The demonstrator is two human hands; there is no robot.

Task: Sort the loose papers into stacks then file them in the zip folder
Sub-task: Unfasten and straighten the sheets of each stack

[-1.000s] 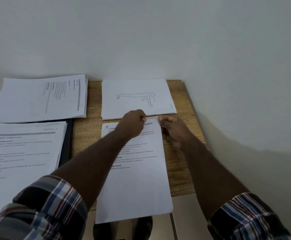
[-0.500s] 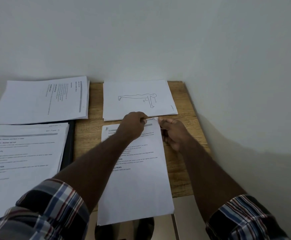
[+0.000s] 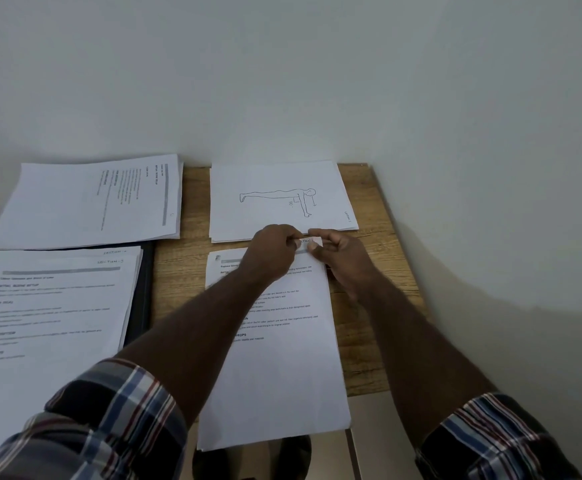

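A printed text stack (image 3: pixel 275 372) lies lengthwise on the wooden table (image 3: pixel 178 271), its near end hanging over the front edge. My left hand (image 3: pixel 272 249) and my right hand (image 3: pixel 341 258) both pinch its far top-right corner. Just behind lies a stack topped by a plank-pose drawing (image 3: pixel 279 202). Another text stack (image 3: pixel 88 202) sits at the far left, turned sideways. A fourth stack (image 3: pixel 50 313) rests on the dark zip folder (image 3: pixel 144 306) at the near left; most of the folder is hidden.
White walls close off the table at the back and along the right edge (image 3: pixel 386 209). A narrow strip of bare wood shows between the stacks and to the right of the near stack.
Both hands stay at the stack's top-right corner. My right hand's fingers have shifted up onto the corner beside my left thumb. The papers have not moved.
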